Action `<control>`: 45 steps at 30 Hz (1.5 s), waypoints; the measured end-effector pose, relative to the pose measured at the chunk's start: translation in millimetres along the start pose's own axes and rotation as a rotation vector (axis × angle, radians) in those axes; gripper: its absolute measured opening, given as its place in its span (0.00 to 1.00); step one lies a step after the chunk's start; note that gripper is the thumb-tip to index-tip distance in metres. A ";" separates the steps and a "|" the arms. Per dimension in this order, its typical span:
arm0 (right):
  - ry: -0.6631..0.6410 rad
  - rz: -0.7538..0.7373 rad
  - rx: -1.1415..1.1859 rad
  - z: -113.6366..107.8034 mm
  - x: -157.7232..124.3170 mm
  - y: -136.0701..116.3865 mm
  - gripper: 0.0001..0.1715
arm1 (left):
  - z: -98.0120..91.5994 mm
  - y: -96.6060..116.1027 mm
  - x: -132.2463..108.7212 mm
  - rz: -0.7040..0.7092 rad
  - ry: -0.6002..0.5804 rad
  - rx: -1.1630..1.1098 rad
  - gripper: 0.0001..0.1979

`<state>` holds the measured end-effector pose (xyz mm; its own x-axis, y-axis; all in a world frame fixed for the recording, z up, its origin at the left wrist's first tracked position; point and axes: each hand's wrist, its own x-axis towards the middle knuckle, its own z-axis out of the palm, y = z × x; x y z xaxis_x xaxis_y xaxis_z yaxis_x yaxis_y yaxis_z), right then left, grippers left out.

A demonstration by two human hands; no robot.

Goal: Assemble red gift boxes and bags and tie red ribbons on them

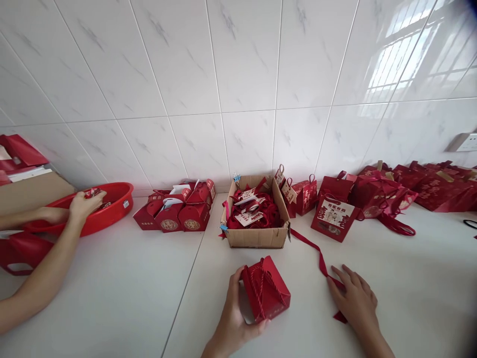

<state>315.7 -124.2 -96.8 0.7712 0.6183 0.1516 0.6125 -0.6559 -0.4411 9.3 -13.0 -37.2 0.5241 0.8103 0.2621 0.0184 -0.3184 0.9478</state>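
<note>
My left hand [236, 315] is wrapped round a small red gift box [274, 293] just above the white table or resting on it; I cannot tell which. A twisted red cord [257, 288] loops over the box's top. To the right, my right hand [356, 301] lies on the table, palm down and fingers stretched out, across a red ribbon [311, 243]. One end of the ribbon shows below the hand, and the rest runs back toward the cardboard box [257, 238]. That box holds a heap of red ribbons and printed tags [249, 218].
Red gift boxes [194, 216] stand left of the cardboard box. Farther left, another person's hands [84, 204] reach over a red plastic basin [108, 219]. A tagged red box [331, 219] and several red gift bags [372, 194] line the tiled wall at right.
</note>
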 end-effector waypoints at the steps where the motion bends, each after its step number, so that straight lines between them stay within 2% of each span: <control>1: 0.003 -0.002 0.001 0.1 0.0 0.0 0.30 | -0.2 -0.6 -0.9 -0.009 -0.015 -0.041 0.46; 5: 0.007 -0.002 0.004 0.1 -0.2 0.1 0.31 | 5.9 -8.5 -3.8 0.038 -0.004 -0.110 0.55; 7: 0.014 -0.004 0.005 0.1 -0.1 0.3 0.31 | 8.4 -12.9 -4.5 0.066 0.022 -0.112 0.55; 9: 0.016 -0.001 0.000 0.0 0.0 0.4 0.31 | 8.3 -16.4 -4.5 0.067 0.041 -0.107 0.48; 12: 0.004 0.009 -0.007 -0.7 0.2 0.0 0.31 | 5.5 -19.0 -3.2 0.060 0.077 -0.038 0.30; 14: -0.003 0.016 -0.006 -1.4 0.1 -0.5 0.32 | 3.7 -19.2 -2.2 0.065 0.098 0.005 0.21; 25: 0.009 0.018 0.012 -1.9 -0.3 -2.2 0.31 | -3.2 -15.1 -5.2 0.109 0.255 -0.004 0.09; 35: -0.034 0.044 -0.010 -4.5 0.0 -4.4 0.35 | 0.7 -8.5 -2.6 -0.003 0.299 -0.064 0.14; 41: -0.019 0.031 -0.018 -4.0 -0.3 -3.9 0.34 | -0.3 -6.0 0.0 -0.083 0.315 -0.089 0.17; 45: -0.004 0.020 -0.012 -1.3 0.1 -2.4 0.33 | -0.9 -9.0 4.3 -0.146 0.369 -0.086 0.20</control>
<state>314.5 -123.2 -94.6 0.7826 0.6067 0.1392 0.5990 -0.6733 -0.4333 10.6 -6.2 -44.5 0.1797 0.9712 0.1566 -0.0095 -0.1574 0.9875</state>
